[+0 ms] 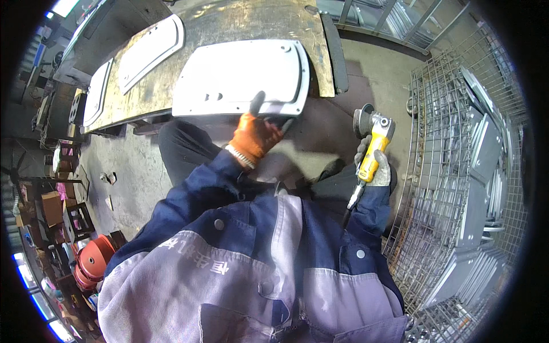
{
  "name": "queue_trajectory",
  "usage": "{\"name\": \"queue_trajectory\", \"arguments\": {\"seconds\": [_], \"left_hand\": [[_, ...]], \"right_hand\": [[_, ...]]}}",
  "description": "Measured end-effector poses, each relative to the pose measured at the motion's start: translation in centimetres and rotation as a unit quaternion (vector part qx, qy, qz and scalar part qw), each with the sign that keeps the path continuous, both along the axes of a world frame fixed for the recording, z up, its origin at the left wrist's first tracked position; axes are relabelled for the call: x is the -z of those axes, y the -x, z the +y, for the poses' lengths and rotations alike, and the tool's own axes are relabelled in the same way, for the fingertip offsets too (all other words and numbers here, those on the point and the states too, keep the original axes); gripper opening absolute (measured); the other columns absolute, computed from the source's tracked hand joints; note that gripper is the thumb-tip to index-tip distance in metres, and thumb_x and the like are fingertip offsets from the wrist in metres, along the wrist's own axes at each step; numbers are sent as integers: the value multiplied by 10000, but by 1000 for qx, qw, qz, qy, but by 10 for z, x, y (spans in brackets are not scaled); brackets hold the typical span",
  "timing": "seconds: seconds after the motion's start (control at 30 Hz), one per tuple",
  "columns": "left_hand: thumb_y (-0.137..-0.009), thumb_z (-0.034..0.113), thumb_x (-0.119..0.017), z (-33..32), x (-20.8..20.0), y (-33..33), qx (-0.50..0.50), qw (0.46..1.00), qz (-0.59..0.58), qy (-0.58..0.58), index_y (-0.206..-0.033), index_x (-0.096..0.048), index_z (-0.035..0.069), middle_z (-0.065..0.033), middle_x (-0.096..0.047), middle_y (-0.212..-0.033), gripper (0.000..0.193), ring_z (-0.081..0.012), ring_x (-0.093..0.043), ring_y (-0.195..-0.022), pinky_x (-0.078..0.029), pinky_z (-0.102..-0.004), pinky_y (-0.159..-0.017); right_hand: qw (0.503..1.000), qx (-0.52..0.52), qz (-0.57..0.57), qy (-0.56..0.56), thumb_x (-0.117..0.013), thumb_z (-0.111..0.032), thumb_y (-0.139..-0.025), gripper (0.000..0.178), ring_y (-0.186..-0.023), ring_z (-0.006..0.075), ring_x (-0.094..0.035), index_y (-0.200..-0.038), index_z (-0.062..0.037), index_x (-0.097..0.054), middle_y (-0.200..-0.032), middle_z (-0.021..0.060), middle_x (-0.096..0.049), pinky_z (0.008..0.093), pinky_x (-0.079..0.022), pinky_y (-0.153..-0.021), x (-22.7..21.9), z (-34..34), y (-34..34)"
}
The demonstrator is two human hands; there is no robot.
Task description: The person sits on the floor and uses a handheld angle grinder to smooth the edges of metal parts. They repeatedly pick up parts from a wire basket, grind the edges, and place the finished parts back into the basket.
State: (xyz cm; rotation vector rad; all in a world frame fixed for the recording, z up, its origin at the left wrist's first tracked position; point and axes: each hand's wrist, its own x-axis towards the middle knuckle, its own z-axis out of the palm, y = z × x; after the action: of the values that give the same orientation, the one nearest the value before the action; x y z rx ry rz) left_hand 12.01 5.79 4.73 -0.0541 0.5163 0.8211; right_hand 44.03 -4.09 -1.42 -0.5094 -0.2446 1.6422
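Note:
My left hand (pixel 255 137), in an orange glove with dark fingertips, is at the near edge of a pale metal panel (pixel 240 74). Its thumb lies on top of the panel and the other fingers are curled beneath the rim, partly hidden. The panel has rounded corners, a raised border and small holes, and its right end reaches past the bench edge. Off to the right, my right hand (pixel 378 170), in a grey-white glove, is closed around a yellow air-powered angle grinder (pixel 375 150). The grinder's round disc (pixel 362 120) points away from me, clear of the panel.
Two similar panels (pixel 151 51) (pixel 98 94) lie farther left on the worn wooden bench (pixel 229 23). A wire mesh cage (pixel 429 166) stacked with grey metal plates (pixel 486 148) stands close on my right. Red rounded objects (pixel 94 260) sit at lower left.

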Motion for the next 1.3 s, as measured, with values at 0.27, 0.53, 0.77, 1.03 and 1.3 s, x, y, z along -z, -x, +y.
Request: {"name": "queue_trajectory", "arguments": {"seconds": [0.27, 0.53, 0.77, 1.03, 1.3], "left_hand": [[-858, 675, -499, 1, 79, 76, -175, 859, 461, -140, -844, -572, 109, 16, -479, -627, 570, -115, -421, -530, -394, -298, -473], [-869, 667, -502, -16, 68, 162, -23, 732, 654, -190, -828, -601, 25, -19, -497, -564, 650, -135, -483, -492, -408, -326, -462], [-860, 239, -595, 61, 87, 240, 65, 608, 767, -196, -978, -646, 69, -175, -674, -801, 213, -321, -656, -724, -521, -420, -639], [-898, 196, -618, -30, 27, 189, -496, 630, 507, -317, -1189, -550, 3, -54, -607, -970, 356, -141, -530, -798, -445, -272, -703], [-936, 326, -602, -142, 9, 123, -3, 987, 118, -105, -1139, -572, 18, -32, -601, -925, 370, -139, -578, -817, -488, -288, -742]], "right_hand": [[1000, 8, -20, 12, -659, -130, -841, 495, -934, 198, -625, -1280, -29, -453, -1093, 104, -595, 334, -557, -789, 7, -7, -5], [1000, -18, -16, -4, -664, -126, -821, 505, -928, 210, -621, -1270, -31, -452, -1091, 100, -590, 344, -552, -790, 7, -6, -5], [985, -90, -148, 1, -690, -254, -818, 561, -785, 230, -639, -1278, -32, -457, -1092, 110, -585, 340, -581, -650, -2, -10, 12], [943, -245, -198, 103, -691, -149, -835, 470, -744, 153, -617, -1239, -28, -484, -973, 77, -607, 279, -530, -608, -56, -31, 103], [802, -373, -464, -55, -737, -163, -778, 395, -712, 128, -605, -1090, 9, -567, -866, 67, -626, 263, -496, -639, -87, 28, 237]]}}
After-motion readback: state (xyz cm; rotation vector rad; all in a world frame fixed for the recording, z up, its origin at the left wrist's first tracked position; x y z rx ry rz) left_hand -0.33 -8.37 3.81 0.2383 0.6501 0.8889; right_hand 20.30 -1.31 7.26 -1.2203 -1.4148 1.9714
